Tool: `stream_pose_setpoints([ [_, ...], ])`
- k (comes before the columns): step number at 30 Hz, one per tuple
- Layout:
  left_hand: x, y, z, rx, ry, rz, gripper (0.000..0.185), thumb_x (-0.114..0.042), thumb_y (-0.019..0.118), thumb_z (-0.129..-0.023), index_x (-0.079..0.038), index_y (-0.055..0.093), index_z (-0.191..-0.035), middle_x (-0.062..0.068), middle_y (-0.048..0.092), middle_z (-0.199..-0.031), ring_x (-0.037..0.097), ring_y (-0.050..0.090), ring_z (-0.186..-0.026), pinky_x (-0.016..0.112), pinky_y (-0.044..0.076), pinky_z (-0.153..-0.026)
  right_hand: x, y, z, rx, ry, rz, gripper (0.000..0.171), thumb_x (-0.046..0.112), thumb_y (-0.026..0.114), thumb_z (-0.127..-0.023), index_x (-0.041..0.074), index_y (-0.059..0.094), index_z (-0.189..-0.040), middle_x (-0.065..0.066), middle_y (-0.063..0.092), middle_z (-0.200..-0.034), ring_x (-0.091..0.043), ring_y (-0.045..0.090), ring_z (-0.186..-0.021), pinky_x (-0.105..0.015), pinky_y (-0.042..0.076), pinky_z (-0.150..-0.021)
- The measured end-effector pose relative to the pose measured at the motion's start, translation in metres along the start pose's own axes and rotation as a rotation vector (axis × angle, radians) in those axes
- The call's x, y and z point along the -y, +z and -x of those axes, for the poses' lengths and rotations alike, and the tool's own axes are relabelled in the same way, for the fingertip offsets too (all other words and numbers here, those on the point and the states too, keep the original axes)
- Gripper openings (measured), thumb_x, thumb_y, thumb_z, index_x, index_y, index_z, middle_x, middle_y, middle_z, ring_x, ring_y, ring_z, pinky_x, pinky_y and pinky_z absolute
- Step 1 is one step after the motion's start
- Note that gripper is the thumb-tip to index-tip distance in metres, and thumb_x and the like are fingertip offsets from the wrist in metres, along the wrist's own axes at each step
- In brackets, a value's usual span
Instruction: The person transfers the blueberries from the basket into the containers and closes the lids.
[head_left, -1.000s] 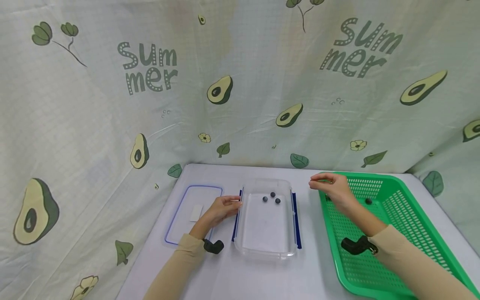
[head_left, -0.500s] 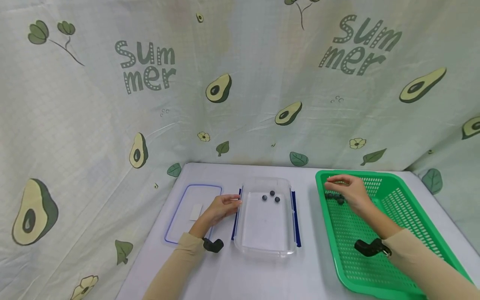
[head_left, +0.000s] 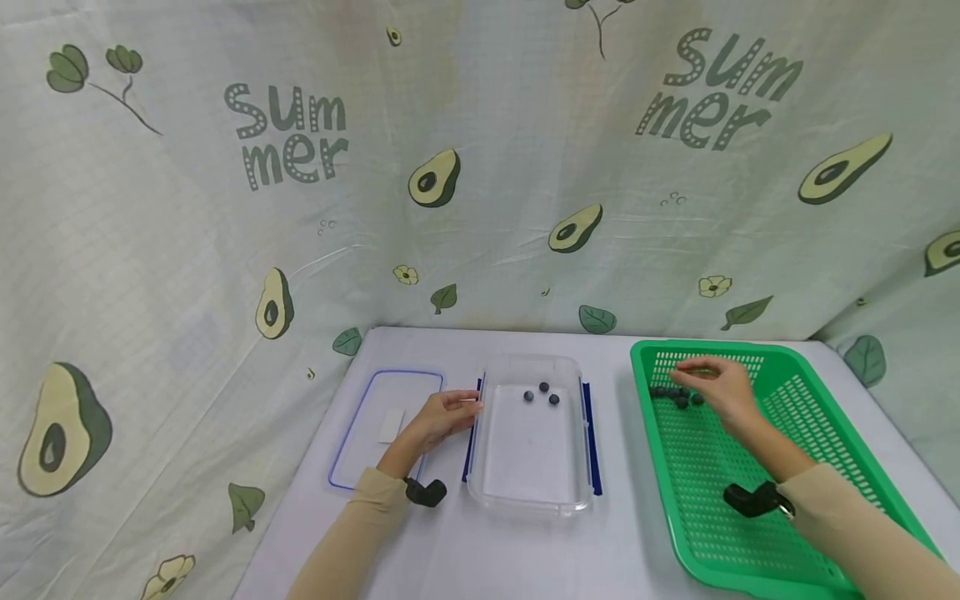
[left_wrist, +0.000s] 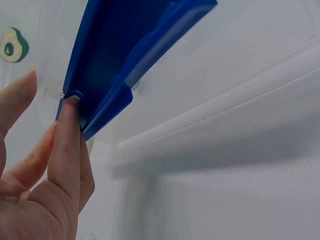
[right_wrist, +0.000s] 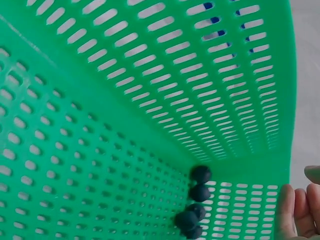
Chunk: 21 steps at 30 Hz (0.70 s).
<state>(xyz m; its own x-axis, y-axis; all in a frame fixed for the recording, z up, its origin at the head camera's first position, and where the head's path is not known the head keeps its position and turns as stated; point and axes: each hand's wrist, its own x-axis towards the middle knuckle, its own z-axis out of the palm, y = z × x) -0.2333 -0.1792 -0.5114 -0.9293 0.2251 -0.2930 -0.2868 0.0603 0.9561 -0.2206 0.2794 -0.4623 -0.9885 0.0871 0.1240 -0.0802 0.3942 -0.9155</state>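
A clear plastic container (head_left: 531, 475) stands mid-table with three blueberries (head_left: 542, 393) at its far end. My left hand (head_left: 467, 405) rests with straight fingers against the container's left blue latch (head_left: 474, 433); in the left wrist view a fingertip (left_wrist: 69, 131) touches that latch (left_wrist: 117, 65). My right hand (head_left: 688, 372) hovers inside the green basket (head_left: 817, 433), just above and right of several blueberries (head_left: 677, 397). The right wrist view shows those berries (right_wrist: 196, 202) in the basket's corner and my fingertips (right_wrist: 300, 207) beside them, holding nothing.
The container's lid (head_left: 378, 429), clear with a blue rim, lies flat to the left. An avocado-print cloth (head_left: 480, 167) walls off the back and both sides. The table (head_left: 495, 558) is white.
My right hand has travelled from the gap beside the container rightward into the basket, down toward the berries. The left hand has stayed on the latch.
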Motion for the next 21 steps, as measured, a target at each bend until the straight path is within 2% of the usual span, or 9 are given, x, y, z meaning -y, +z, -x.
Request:
stream_pose_setpoints([
  [5,0.000,-0.001,-0.001,0.002,0.000,0.013,0.048,-0.013,0.074,-0.093,0.005,0.057,-0.134,0.015,0.068,-0.116,0.028,0.064,-0.113,0.032,0.056,-0.092,-0.011,-0.003,-0.001,-0.023,0.027,0.091,0.042,0.022,0.075,-0.092,-0.012,0.065,-0.116,0.018,0.065,-0.089,0.011,0.058,-0.079,-0.014,0.053,-0.067],
  [10,0.001,-0.002,-0.002,0.009,0.010,0.008,0.050,-0.014,0.073,-0.093,0.006,0.056,-0.135,0.017,0.067,-0.119,0.026,0.065,-0.112,0.032,0.056,-0.092,-0.024,-0.005,-0.004,-0.077,0.030,0.136,0.038,0.019,0.076,-0.090,-0.011,0.067,-0.112,0.009,0.069,-0.088,0.011,0.057,-0.075,-0.016,0.054,-0.064],
  [18,0.002,-0.002,-0.002,0.003,0.011,0.019,0.049,-0.014,0.074,-0.093,0.005,0.057,-0.134,0.016,0.068,-0.117,0.024,0.066,-0.109,0.032,0.056,-0.092,-0.045,-0.003,-0.001,-0.097,0.020,0.230,0.031,0.015,0.076,-0.091,-0.011,0.070,-0.106,-0.020,0.071,-0.098,0.012,0.053,-0.070,-0.017,0.053,-0.058],
  [21,0.002,-0.002,-0.002,0.003,0.013,0.021,0.048,-0.014,0.073,-0.093,0.005,0.057,-0.134,0.014,0.069,-0.115,0.024,0.066,-0.109,0.032,0.056,-0.092,-0.051,-0.002,-0.001,-0.109,0.002,0.268,0.029,0.014,0.076,-0.090,-0.010,0.071,-0.104,-0.024,0.070,-0.099,0.014,0.051,-0.068,-0.017,0.053,-0.056],
])
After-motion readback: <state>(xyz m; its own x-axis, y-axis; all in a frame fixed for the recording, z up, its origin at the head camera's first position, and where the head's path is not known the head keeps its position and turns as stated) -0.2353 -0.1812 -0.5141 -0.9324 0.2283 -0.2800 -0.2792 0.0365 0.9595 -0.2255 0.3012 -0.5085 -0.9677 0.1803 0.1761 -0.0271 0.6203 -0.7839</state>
